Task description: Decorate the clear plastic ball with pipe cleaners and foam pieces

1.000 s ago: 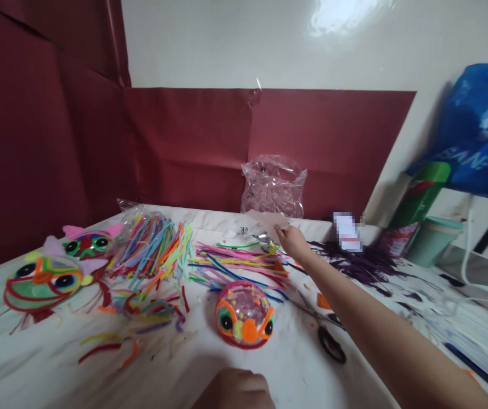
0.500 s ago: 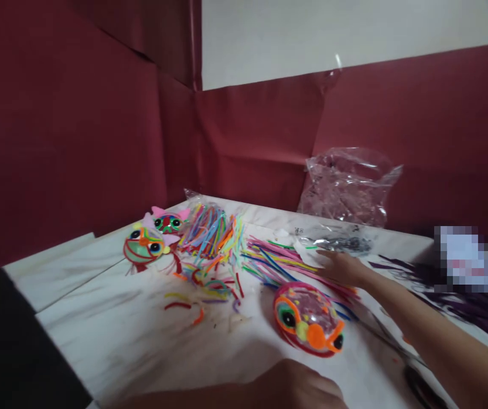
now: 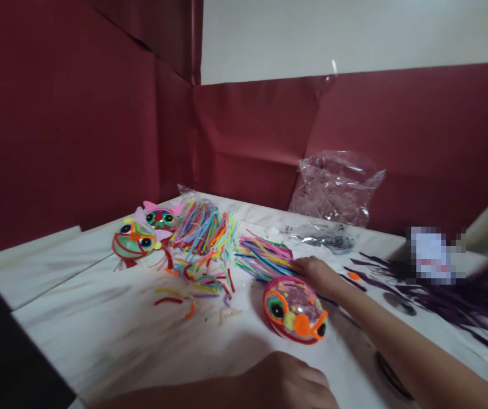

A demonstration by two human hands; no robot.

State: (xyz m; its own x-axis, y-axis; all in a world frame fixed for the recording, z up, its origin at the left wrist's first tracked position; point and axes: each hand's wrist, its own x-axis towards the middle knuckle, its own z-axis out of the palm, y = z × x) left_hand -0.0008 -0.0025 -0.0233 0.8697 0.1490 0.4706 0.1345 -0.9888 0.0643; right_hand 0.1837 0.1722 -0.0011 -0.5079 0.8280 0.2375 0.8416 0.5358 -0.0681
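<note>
My right hand (image 3: 314, 274) reaches over the near end of a bundle of coloured pipe cleaners (image 3: 263, 257), its fingers bent together onto them; the fingertips are hard to see. Just in front of that wrist sits a clear, domed craft head (image 3: 307, 304) with pipe-cleaner trim, black-centred eyes and an orange nose. At the bottom edge my left hand (image 3: 288, 383) lies on the table with its fingers curled; whatever they may hold is hidden. Cut pipe-cleaner bits (image 3: 209, 284) are scattered left of the head.
Two finished-looking craft heads (image 3: 137, 241) stand at the back left beside a bagged pile of pipe cleaners (image 3: 201, 227). A crumpled clear bag (image 3: 333, 187) leans on the red wall covering. Scissors (image 3: 391, 375) lie partly under my right forearm. Dark purple strips (image 3: 452, 301) cover the right side.
My right hand has moved down and towards me, from beside the white paper onto the pipe cleaners. My left hand stays curled. The view has turned slightly right.
</note>
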